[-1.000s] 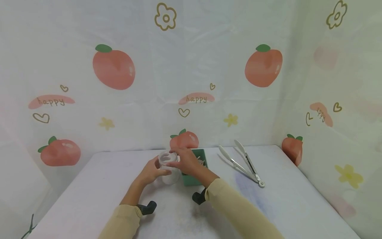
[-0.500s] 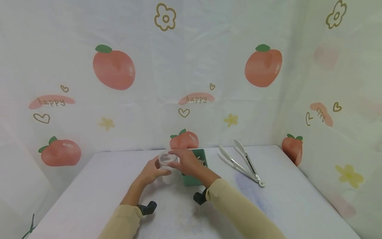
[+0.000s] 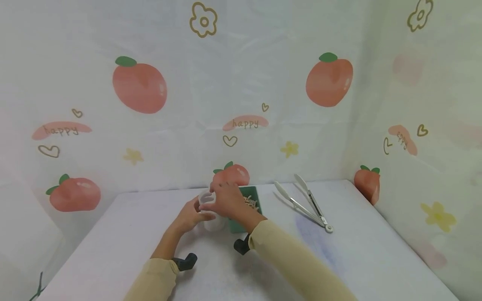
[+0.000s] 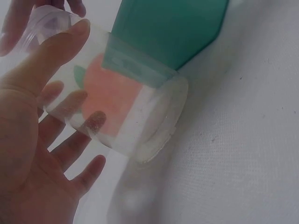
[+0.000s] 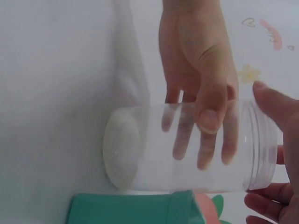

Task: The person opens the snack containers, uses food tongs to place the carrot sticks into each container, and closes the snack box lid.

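I see the left hand curled round a clear jar, thumb on one side and fingers on the other. The right hand holds the clear lid on top, with its thumb and fingers on the edge. The jar stands up on the white table, just beside a green box with thin brown bits inside. Over to the right, long tongs lie spread apart
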### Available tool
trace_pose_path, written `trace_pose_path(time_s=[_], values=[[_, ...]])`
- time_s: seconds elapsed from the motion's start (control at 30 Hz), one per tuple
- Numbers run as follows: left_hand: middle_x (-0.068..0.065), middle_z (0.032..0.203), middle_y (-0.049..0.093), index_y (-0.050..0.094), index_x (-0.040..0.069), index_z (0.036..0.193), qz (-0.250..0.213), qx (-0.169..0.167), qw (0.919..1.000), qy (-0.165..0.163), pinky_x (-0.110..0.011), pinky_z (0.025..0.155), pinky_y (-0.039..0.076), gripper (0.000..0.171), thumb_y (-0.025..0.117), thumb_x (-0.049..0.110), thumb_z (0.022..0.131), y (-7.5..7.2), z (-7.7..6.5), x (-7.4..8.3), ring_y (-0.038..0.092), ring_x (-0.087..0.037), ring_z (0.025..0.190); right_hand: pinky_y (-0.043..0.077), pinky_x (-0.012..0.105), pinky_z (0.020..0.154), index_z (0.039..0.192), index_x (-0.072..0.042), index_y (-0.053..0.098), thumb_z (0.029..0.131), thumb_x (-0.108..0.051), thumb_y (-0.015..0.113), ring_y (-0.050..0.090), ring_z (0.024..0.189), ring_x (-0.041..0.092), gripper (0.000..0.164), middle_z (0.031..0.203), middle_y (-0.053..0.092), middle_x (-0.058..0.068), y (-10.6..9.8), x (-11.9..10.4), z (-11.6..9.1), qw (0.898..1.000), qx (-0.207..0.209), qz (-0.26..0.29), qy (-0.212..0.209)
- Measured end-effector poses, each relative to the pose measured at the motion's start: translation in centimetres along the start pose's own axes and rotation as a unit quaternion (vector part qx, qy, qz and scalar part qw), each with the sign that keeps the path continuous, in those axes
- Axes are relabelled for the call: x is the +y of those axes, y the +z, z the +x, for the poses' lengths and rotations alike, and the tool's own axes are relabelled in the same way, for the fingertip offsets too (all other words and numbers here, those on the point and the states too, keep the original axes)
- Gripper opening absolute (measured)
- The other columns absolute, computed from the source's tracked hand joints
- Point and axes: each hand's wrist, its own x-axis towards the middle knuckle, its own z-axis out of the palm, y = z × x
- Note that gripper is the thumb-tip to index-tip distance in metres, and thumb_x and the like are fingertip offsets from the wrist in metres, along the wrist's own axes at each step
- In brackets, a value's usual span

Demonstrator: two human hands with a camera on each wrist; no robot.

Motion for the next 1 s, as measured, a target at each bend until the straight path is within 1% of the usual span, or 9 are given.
trace_pose_path(time_s=[0.17, 0.33, 0.47, 0.63, 0.83, 1.0], values=[[-0.01, 0.135, 0.055, 0.045, 0.012, 0.142, -0.005, 0.001, 1.0, 0.002, -0.056, 0.099, 0.042, 0.075, 0.082, 0.031, 0.079, -0.1, 0.1, 0.1, 0.05, -0.034, 0.126, 0.05, 0.025, 0.078, 0.118, -0.018, 0.061, 0.076, -0.055, 0.077, 0.052, 0.094, 0.012, 0.057, 0.109, 0.062, -0.001, -0.4, 0.0, 0.2, 0.999, -0.017, 0.049, 0.016], [-0.01, 0.134, 0.056, 0.047, 0.011, 0.14, 0.0, 0.006, 1.0, 0.002, -0.057, 0.099, 0.041, 0.072, 0.082, 0.027, 0.079, 0.0, 0.0, 0.2, 0.05, -0.035, 0.125, 0.052, 0.026, 0.079, 0.121, -0.018, 0.061, 0.079, -0.048, 0.078, 0.054, 0.096, 0.013, 0.054, 0.116, 0.062, 0.002, -0.6, 0.2, 0.0, 0.995, -0.029, 0.092, 0.011], [-0.011, 0.136, 0.055, 0.046, 0.01, 0.141, 0.002, 0.004, 1.0, 0.001, -0.058, 0.099, 0.041, 0.072, 0.081, 0.027, 0.08, -0.1, 0.0, 0.1, 0.05, -0.036, 0.125, 0.051, 0.028, 0.083, 0.122, -0.017, 0.061, 0.082, -0.045, 0.077, 0.054, 0.099, 0.014, 0.052, 0.118, 0.063, 0.003, -0.6, 0.5, -0.1, 0.994, -0.028, 0.107, -0.001], [-0.013, 0.135, 0.055, 0.047, 0.009, 0.14, 0.005, 0.003, 0.9999, 0.008, -0.058, 0.099, 0.04, 0.07, 0.08, 0.026, 0.08, -0.1, -0.1, 0.2, 0.05, -0.036, 0.125, 0.051, 0.029, 0.086, 0.124, -0.015, 0.061, 0.082, -0.042, 0.078, 0.057, 0.102, 0.015, 0.053, 0.119, 0.063, 0.003, -0.4, 0.8, -0.2, 0.993, -0.019, 0.117, -0.015], [-0.011, 0.134, 0.056, 0.047, 0.01, 0.14, 0.0, 0.002, 1.0, 0.006, -0.057, 0.1, 0.041, 0.07, 0.08, 0.025, 0.08, -0.1, 0.0, 0.1, 0.05, -0.035, 0.125, 0.051, 0.029, 0.087, 0.125, -0.015, 0.061, 0.082, -0.038, 0.078, 0.058, 0.104, 0.017, 0.051, 0.119, 0.064, 0.003, -0.2, 1.3, -0.3, 0.991, -0.012, 0.131, -0.033], [-0.01, 0.132, 0.057, 0.048, 0.009, 0.138, -0.007, 0.002, 0.9999, 0.011, -0.056, 0.1, 0.041, 0.069, 0.08, 0.023, 0.079, -0.1, 0.0, 0.0, 0.051, -0.034, 0.124, 0.051, 0.027, 0.085, 0.124, -0.014, 0.062, 0.083, -0.033, 0.078, 0.058, 0.103, 0.02, 0.047, 0.119, 0.063, 0.005, -0.3, 1.7, -0.4, 0.987, -0.008, 0.154, -0.052]])
